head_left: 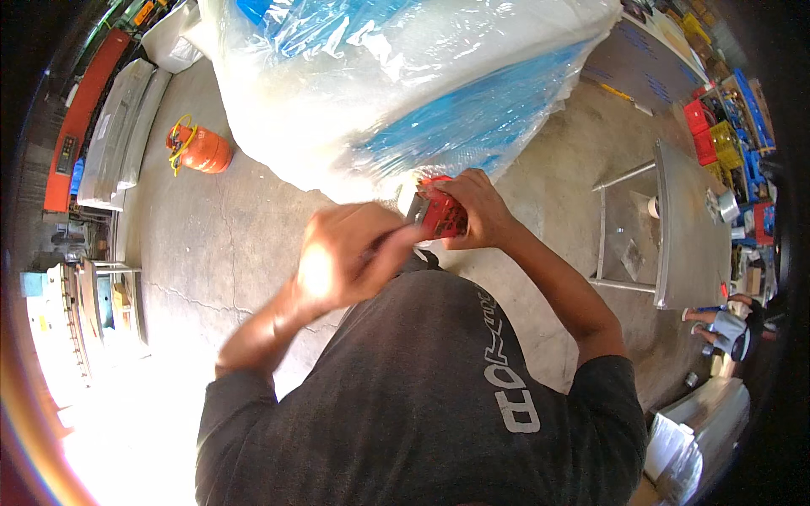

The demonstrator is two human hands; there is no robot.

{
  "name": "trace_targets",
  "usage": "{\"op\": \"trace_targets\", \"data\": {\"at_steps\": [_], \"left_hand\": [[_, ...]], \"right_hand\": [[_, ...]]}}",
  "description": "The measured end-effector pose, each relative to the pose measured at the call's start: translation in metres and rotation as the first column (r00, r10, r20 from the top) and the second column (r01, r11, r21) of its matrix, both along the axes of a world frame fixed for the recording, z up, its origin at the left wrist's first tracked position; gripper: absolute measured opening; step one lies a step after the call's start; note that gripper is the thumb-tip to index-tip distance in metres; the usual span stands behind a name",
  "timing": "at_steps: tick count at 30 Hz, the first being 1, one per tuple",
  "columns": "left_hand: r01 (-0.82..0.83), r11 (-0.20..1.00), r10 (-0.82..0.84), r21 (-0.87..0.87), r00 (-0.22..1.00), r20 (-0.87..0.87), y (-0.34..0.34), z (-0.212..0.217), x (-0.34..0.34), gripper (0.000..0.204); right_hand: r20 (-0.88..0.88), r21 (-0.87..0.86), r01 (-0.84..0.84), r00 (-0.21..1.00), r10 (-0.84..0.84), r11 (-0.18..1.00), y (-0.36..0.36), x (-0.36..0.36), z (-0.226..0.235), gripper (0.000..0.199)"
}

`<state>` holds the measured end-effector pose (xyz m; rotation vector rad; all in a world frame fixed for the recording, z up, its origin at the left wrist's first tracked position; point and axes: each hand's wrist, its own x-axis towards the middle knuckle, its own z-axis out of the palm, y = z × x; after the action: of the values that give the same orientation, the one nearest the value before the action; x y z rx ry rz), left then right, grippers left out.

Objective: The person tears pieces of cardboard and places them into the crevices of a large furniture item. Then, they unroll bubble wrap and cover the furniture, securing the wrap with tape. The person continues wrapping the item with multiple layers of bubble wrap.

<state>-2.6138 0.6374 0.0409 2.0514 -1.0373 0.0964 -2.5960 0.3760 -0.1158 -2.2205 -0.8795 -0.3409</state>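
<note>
My right hand (481, 207) is closed round a red hand tool (445, 211) with a grey metal part on its left side; I cannot tell its exact kind. Close beside it, my left hand (350, 253) is curled, its thumb reaching toward the tool. Motion blurs that hand, and whatever lies inside its fingers is hidden. Both hands are in front of my body, at the near edge of a large bundle (295, 110) wrapped in clear plastic film, with blue showing through it. Its lower edge sits just beyond the red tool.
An orange gas cylinder (205, 152) with a yellow hose stands on the concrete floor (198, 223) at left. A metal table (696, 228) lies on its side at right. Crates (724, 143) line the right wall. Another person (726, 327) is at the far right.
</note>
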Motion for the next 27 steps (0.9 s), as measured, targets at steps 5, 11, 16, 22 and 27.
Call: {"op": "trace_targets", "data": {"at_steps": [5, 11, 16, 22, 27], "left_hand": [[-0.397, 0.918, 0.359, -0.012, 0.841, -0.404, 0.016, -0.112, -0.023, 0.036], [-0.446, 0.865, 0.398, -0.229, 0.889, -0.225, -0.022, -0.164, -0.011, 0.057], [-0.524, 0.793, 0.444, -0.31, 0.847, -0.293, -0.031, -0.167, -0.012, 0.045], [-0.546, 0.722, 0.535, -0.424, 0.83, -0.158, -0.022, -0.17, -0.011, 0.019], [-0.775, 0.445, 0.76, -0.449, 0.592, -0.269, 0.011, -0.186, -0.003, 0.007]], "right_hand": [[-0.038, -0.061, -0.002, 0.999, -0.001, 0.998, -0.004, 0.004, 0.001, 0.09], [0.089, -0.029, -0.028, 0.996, 0.03, 0.999, 0.0, 0.008, -0.007, 0.087], [0.119, -0.102, -0.004, 0.993, 0.016, 0.995, 0.001, 0.002, -0.01, 0.094], [0.037, -0.284, -0.052, 0.997, 0.065, 0.958, -0.008, 0.002, -0.002, 0.082], [0.507, -0.312, 0.131, 0.861, 0.048, 0.941, -0.054, 0.013, 0.022, 0.073]]}}
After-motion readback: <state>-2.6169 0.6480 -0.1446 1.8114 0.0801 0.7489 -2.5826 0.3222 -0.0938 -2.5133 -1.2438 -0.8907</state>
